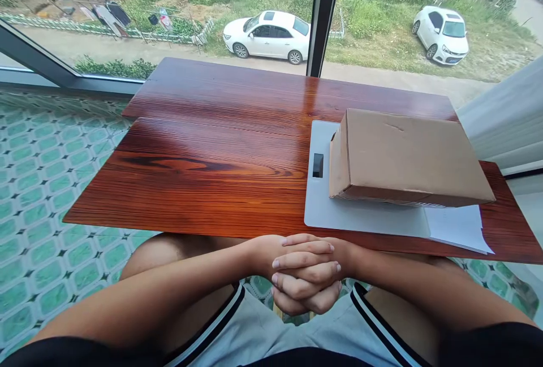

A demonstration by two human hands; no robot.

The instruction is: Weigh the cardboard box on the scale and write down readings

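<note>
I see the hands (306,273) interlaced before the desk (203,186); the carton (416,158) sits on the pale panel (320,206); a careless nudge could slide the papers (458,225) over the edge.

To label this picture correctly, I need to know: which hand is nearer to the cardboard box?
Right. The right hand is on the near side of the cardboard box, roughly in line with its left end; the left hand, fingers interlaced, sits farther left. Neither touches it.
</note>
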